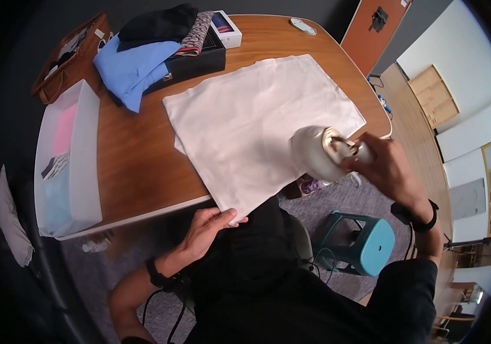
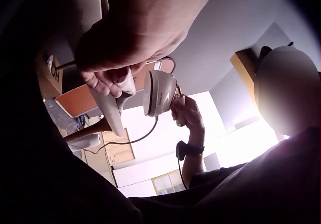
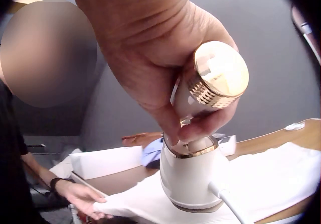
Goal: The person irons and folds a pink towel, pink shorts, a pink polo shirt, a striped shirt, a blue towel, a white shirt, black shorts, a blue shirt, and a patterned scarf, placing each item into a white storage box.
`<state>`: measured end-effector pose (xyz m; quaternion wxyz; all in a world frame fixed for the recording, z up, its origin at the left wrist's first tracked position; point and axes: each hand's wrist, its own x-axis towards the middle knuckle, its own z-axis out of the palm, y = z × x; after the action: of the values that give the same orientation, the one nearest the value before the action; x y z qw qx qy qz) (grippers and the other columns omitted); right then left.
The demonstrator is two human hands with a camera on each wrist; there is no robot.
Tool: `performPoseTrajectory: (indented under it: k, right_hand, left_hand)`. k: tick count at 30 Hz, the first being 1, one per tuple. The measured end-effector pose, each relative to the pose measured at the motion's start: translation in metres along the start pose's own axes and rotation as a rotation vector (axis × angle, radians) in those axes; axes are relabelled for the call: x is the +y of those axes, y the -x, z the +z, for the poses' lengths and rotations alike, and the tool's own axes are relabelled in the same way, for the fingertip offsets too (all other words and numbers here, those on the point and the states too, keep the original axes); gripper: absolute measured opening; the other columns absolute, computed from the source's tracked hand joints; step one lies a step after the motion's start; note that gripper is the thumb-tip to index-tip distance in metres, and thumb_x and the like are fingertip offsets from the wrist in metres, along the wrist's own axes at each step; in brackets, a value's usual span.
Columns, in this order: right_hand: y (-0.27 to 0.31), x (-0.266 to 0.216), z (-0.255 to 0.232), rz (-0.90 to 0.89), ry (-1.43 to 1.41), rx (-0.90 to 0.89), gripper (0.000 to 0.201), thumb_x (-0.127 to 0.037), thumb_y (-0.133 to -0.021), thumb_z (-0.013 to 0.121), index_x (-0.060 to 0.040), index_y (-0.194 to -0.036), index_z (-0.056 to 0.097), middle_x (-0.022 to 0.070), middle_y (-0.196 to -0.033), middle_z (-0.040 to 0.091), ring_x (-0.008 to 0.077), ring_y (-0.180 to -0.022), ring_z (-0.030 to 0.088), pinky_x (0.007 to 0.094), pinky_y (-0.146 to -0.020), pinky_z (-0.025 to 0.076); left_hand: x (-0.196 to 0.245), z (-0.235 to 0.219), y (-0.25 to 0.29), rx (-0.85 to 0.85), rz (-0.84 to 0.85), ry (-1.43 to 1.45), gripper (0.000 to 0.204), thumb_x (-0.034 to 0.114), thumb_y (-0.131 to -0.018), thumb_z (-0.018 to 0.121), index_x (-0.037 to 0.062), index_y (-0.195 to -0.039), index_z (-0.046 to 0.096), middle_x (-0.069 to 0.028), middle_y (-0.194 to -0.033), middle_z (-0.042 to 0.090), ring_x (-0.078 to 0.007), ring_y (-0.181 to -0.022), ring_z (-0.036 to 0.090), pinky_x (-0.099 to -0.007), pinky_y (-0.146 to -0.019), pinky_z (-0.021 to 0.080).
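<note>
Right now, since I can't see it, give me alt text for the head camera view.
A right hand holds a white handheld appliance above a white cloth on a wooden table, while the left hand pinches the cloth's near corner. Farther back, clothes lie on a black box.

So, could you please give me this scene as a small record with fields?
Left grip: pinches the near corner of the white fabric sheet
Right grip: holds the white gold-trimmed handheld appliance, corded, steamer-like
Appliance position: over the fabric's near right edge
Surface: brown wooden table
Table's left side: translucent white plastic bin
Floor: teal plastic stool
</note>
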<state>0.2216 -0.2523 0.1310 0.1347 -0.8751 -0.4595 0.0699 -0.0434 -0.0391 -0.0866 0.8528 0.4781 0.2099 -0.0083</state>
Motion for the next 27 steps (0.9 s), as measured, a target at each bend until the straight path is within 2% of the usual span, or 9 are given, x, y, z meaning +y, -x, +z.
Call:
performPoseTrajectory:
  k: [3,5,7,9,11,12,15,21,27]
  right_hand:
    - [-0.003,-0.024,0.019,-0.233,0.041,-0.082,0.037,-0.032,-0.088,0.082,0.0001,-0.101,0.067,0.0208,-0.07,0.069,0.0362,-0.066,0.072,0.0432,-0.06,0.054]
    - [-0.007,-0.044,0.028,-0.24,0.074,-0.199,0.039,-0.034,-0.091,0.079,0.0007,-0.104,0.066,0.0206,-0.072,0.07,0.036,-0.065,0.072,0.0439,-0.06,0.055]
    - [-0.01,-0.052,0.048,-0.316,0.055,-0.181,0.037,-0.033,-0.089,0.081,-0.0014,-0.101,0.066,0.0187,-0.073,0.069,0.0396,-0.068,0.069,0.0462,-0.06,0.052]
    - [-0.014,-0.067,0.055,-0.315,0.094,-0.239,0.038,-0.036,-0.093,0.076,-0.0022,-0.105,0.063,0.0176,-0.075,0.07,0.0413,-0.068,0.068,0.0475,-0.06,0.052]
    - [-0.018,-0.065,0.072,-0.386,0.105,-0.233,0.038,-0.037,-0.095,0.074,-0.0024,-0.107,0.062,0.0174,-0.077,0.071,0.0417,-0.068,0.069,0.0478,-0.06,0.052]
    - [-0.019,-0.067,0.077,-0.377,0.131,-0.265,0.036,-0.035,-0.095,0.073,-0.0026,-0.108,0.061,0.0177,-0.08,0.072,0.0417,-0.069,0.069,0.0483,-0.061,0.053]
    - [-0.019,-0.067,0.083,-0.373,0.187,-0.333,0.037,-0.032,-0.098,0.069,0.0014,-0.112,0.06,0.0189,-0.089,0.073,0.0388,-0.076,0.073,0.0459,-0.065,0.057]
    - [-0.012,-0.04,0.068,-0.252,0.261,-0.264,0.034,-0.033,-0.097,0.07,-0.0021,-0.109,0.062,0.0177,-0.082,0.072,0.0365,-0.071,0.073,0.0459,-0.063,0.056]
    - [-0.012,0.014,0.059,-0.058,0.223,-0.084,0.036,-0.036,-0.091,0.077,-0.0024,-0.098,0.067,0.0219,-0.078,0.071,0.0417,-0.075,0.071,0.0483,-0.068,0.055]
  left_hand:
    - [0.009,0.005,0.01,0.057,0.052,-0.181,0.03,0.013,-0.102,0.065,-0.0085,-0.122,0.071,-0.0148,-0.112,0.076,-0.0163,-0.106,0.07,-0.03,-0.096,0.054]
    - [0.006,0.005,0.015,0.09,0.082,-0.294,0.028,0.011,-0.103,0.063,-0.0098,-0.12,0.071,-0.0168,-0.111,0.076,-0.018,-0.104,0.071,-0.0314,-0.094,0.055]
    - [-0.002,-0.001,0.012,0.081,0.093,-0.328,0.028,0.011,-0.102,0.065,-0.0097,-0.12,0.07,-0.0162,-0.112,0.076,-0.0163,-0.104,0.071,-0.0303,-0.094,0.055]
    - [-0.007,-0.005,0.007,0.078,0.1,-0.365,0.029,0.012,-0.102,0.065,-0.009,-0.121,0.07,-0.016,-0.113,0.076,-0.0171,-0.105,0.071,-0.0312,-0.095,0.056]
    - [-0.001,0.0,0.002,0.072,0.023,-0.124,0.03,0.014,-0.102,0.065,-0.0079,-0.122,0.069,-0.0154,-0.115,0.075,-0.018,-0.106,0.071,-0.0324,-0.096,0.056]
    - [0.001,0.002,0.0,0.068,-0.014,-0.001,0.03,0.015,-0.103,0.065,-0.0073,-0.122,0.069,-0.015,-0.116,0.075,-0.0184,-0.107,0.071,-0.033,-0.097,0.056]
    - [-0.006,0.004,-0.007,0.057,0.053,-0.113,0.032,0.018,-0.103,0.065,-0.0056,-0.124,0.068,-0.0145,-0.117,0.074,-0.0193,-0.109,0.07,-0.0347,-0.098,0.056]
    - [-0.006,-0.008,-0.007,0.033,0.063,-0.137,0.033,0.021,-0.102,0.068,-0.0062,-0.12,0.071,-0.0128,-0.111,0.076,-0.0157,-0.104,0.07,-0.031,-0.095,0.056]
    - [-0.003,-0.014,-0.005,0.027,0.038,-0.212,0.032,0.017,-0.101,0.067,-0.007,-0.122,0.07,-0.0142,-0.114,0.075,-0.0176,-0.106,0.07,-0.0319,-0.097,0.054]
